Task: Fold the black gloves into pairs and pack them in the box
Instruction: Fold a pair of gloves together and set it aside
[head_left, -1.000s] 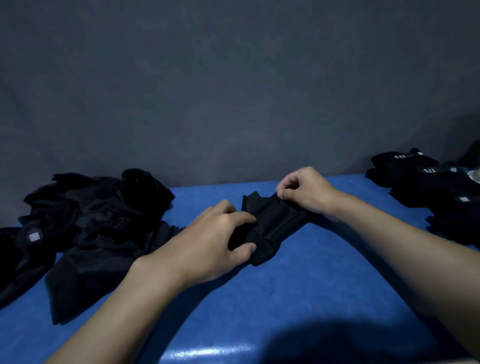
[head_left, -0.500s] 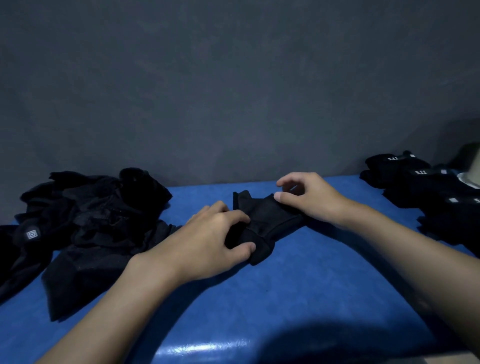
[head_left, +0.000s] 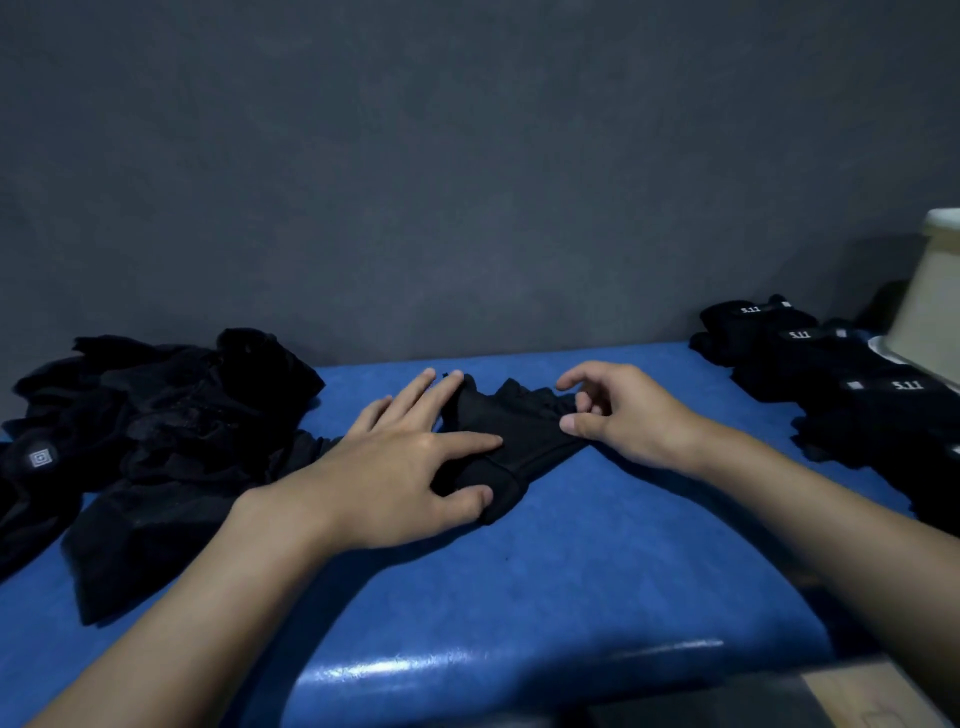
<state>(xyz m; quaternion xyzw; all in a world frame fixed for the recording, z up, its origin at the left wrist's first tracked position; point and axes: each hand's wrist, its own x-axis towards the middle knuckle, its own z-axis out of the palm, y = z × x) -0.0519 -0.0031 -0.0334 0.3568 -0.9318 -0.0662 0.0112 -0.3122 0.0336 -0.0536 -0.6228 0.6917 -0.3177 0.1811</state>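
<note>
Black gloves (head_left: 519, 441) apparently under left fingers (head_left: 470, 441)

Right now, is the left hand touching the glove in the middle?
Touching. Head view: the left hand lies flat on the glove, forefinger and thumb overlapping its fabric.

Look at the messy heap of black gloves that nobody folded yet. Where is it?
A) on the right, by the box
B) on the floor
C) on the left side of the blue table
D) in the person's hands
C: the messy heap lies on the blue table to the left of the left hand, while the folded pairs sit on the right by the box.
</note>
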